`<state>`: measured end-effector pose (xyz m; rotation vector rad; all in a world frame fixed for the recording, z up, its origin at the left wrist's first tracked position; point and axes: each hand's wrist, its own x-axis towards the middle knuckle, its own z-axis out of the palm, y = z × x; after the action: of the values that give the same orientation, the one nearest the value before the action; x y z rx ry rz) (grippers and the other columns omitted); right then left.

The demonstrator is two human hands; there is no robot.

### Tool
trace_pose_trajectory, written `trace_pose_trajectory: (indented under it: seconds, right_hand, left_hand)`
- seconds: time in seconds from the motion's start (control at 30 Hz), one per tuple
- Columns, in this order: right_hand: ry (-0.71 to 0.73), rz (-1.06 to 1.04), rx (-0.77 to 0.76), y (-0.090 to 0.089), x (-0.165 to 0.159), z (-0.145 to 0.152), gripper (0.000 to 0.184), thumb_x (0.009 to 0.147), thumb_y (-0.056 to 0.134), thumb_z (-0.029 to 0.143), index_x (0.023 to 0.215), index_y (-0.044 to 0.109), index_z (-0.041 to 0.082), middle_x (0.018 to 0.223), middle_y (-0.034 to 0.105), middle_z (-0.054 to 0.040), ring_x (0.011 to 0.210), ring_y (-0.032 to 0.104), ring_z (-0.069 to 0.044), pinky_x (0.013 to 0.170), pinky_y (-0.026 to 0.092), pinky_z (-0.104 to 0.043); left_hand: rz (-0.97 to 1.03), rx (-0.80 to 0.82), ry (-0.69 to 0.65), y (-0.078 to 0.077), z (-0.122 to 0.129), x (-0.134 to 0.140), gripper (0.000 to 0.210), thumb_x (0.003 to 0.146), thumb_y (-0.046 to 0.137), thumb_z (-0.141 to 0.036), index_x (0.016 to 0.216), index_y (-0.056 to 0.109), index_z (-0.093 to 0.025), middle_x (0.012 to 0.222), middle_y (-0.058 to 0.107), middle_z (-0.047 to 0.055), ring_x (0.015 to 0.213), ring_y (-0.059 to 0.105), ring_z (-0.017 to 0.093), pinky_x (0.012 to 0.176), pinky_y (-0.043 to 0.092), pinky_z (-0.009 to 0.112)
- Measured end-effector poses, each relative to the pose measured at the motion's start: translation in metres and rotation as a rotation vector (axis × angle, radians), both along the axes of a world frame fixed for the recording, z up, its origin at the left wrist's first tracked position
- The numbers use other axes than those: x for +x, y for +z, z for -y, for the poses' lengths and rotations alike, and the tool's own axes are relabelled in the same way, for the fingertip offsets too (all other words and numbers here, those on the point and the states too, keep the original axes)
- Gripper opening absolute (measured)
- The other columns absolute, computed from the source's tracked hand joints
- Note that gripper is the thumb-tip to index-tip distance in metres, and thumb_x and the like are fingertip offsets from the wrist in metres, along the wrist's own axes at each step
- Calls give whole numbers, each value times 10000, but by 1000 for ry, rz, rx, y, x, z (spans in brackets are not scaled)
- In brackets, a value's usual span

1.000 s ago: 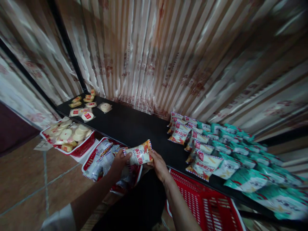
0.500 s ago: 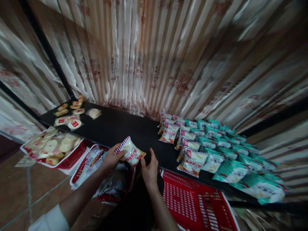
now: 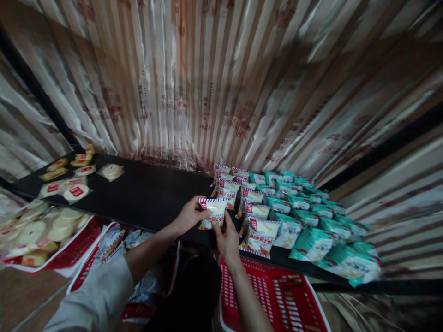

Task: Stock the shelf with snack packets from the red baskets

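- Far left: a red plastic basket (image 3: pixel 74 242) with a white rim, heaped with pale, smooth discs (image 3: pixel 31 232) in clear film.
- Above it: flat round and oblong pieces (image 3: pixel 76 191), film-wrapped with red labels, on a matt black shelf (image 3: pixel 145 196).
- Next: a second red basket (image 3: pixel 85 272) of glossy, crumpled silvery packets (image 3: pixel 110 244).
- Behind, across the view: a pleated, shiny sheet (image 3: pixel 173 69) with reddish print.
- Centre: the left hand (image 3: pixel 188 216), its fingers pinching the left side of a plump, pillow-shaped white packet (image 3: pixel 212 210) with a striped top seam, thumb across the front. The packet is upright between both hands, over the shelf's front; I cannot tell whether its base touches.
- Right of it: the right hand (image 3: pixel 227 237), fingers gripping the packet's lower right side.
- Below: a perforated red basket (image 3: pixel 263 295).
- Right: rows of similar white packets (image 3: pixel 261 235), then puffed, creased green packets (image 3: pixel 313 242).
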<state>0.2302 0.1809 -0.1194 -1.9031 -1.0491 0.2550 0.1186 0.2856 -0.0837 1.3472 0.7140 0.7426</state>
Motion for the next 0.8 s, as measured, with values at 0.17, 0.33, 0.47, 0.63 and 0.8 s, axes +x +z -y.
trace_pose_trajectory:
  seconds: [0.17,0.33,0.47,0.63,0.8]
  right_hand:
    - [-135,141,72,-11,24,-6,596,826,437,430,1314,406,90,1277,510,-181,1168,474,-277,966,383,-448]
    - [-215,296,133,-30,23,3,525,866,380,333,1332,369,92,1351,419,-188,1275,349,-269,1016,324,-484]
    - [-151,337,86,-46,14,9,497,879,347,276,1351,346,121,1418,325,-175,1324,272,-267,1026,305,-503]
    - [-128,366,48,-56,9,8,469,876,357,248,1335,381,152,1465,221,-159,1332,240,-292,1008,319,-515]
    - [-153,404,22,-58,11,10,459,872,368,239,1316,409,132,1472,182,-173,1337,213,-316,1010,312,-533]
  left_hand:
    - [18,0,84,-18,-8,56,265,678,631,-78,924,555,-143,824,660,18,749,623,117,700,507,235]
    - [-33,81,57,-27,-15,86,193,700,606,-63,870,556,-140,801,662,6,730,616,103,687,493,212]
    - [-120,166,39,-28,-19,94,243,722,604,-97,953,561,-157,851,667,9,747,615,110,703,489,222]
    - [-295,247,59,-22,-22,94,334,702,665,-198,1019,561,-186,862,661,6,789,613,135,737,488,252]
    - [-368,400,164,-21,-12,88,459,702,660,-266,1128,514,-175,1043,588,69,793,597,133,764,480,276]
